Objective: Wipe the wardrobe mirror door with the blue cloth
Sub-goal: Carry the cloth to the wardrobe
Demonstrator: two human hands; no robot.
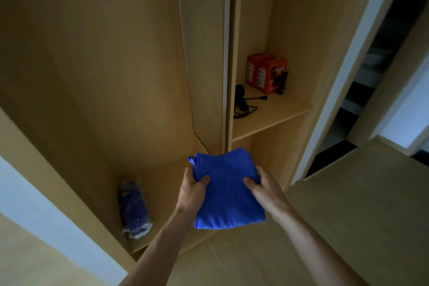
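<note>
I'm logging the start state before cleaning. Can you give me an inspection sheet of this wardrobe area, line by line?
Surface: door panel stands between the two wardrobe compartments. The cloth is not touching it, and a mirror face cannot be confirmed.
Job's things: blue cloth, folded, held in front of the wardrobe.
Clutter: two orange boxes on the right shelf; wrapped bundle on the left compartment floor.
Grippers: left hand and right hand each grip one side of the cloth, thumbs on top.
Cables: black corded device lies on the shelf beside the boxes.
Surroundings: dark doorway to the right.
</note>
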